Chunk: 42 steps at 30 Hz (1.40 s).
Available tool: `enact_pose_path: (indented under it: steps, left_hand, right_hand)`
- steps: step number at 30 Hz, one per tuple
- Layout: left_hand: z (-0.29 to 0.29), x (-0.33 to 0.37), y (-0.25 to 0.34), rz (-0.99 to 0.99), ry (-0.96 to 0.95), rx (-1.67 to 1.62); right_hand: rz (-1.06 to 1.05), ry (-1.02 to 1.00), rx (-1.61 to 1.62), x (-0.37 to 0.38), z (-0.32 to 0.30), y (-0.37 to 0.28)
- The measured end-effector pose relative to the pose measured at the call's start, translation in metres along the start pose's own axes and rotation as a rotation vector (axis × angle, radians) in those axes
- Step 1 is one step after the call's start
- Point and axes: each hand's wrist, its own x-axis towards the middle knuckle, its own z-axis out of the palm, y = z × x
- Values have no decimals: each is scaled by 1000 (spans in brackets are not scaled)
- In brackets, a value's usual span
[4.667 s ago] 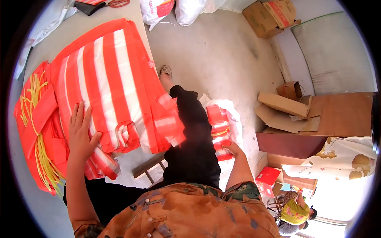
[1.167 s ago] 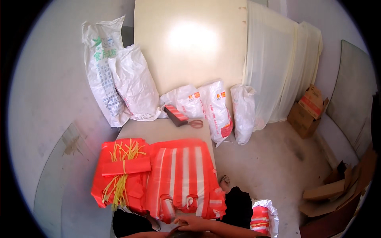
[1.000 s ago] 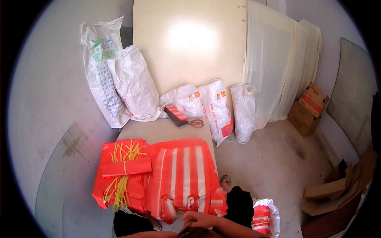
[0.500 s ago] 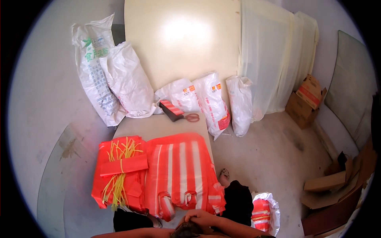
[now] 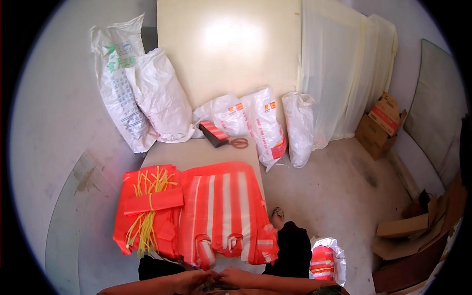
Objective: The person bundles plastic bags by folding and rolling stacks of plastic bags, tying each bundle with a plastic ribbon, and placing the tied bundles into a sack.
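My left hand [image 5: 192, 280] and my right hand [image 5: 237, 277] are close together at the lower edge, in front of my body. Their fingers are bent inward toward each other; anything between them is too hidden to make out. Just beyond them a stack of red-and-white striped plastic bags [image 5: 223, 206] lies flat on a low table, its handle loops toward me. To its left is a pile of plain red plastic bags [image 5: 129, 228], with a folded red band [image 5: 167, 199] and a bunch of yellow ties [image 5: 146, 231] on top. Neither hand touches the bags.
Scissors [image 5: 239, 143] lie beside a dark block with striped plastic [image 5: 215, 135] at the table's [image 5: 182, 152] far end. White sacks [image 5: 164, 98] lean along the back. By my right leg stands an open silvery-white sack [image 5: 339, 260] of striped bundles. Cardboard boxes [image 5: 376, 135] stand right.
My hands, overlapped before, have moved apart a little and to the left, with fingertips now close together. The view has shifted slightly; the bags stay where they were.
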Motion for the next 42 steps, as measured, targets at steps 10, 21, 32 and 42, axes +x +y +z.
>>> enact_pose_path:
  steps: [10, 21, 32, 42]
  left_hand:
    - [80, -27, 8, 255, 263, 624]
    - [81, -20, 5, 124, -134, 538]
    - [71, -22, -3, 78, -74, 548]
    - [64, -31, -11, 202, -42, 542]
  right_hand:
    - [410, -309, 1529, -25, 1, -21]
    - [516, -360, 1662, -62, -22, -66]
    - [489, -491, 1391, -56, -34, -62]
    - [488, -278, 1656, -56, -12, -58]
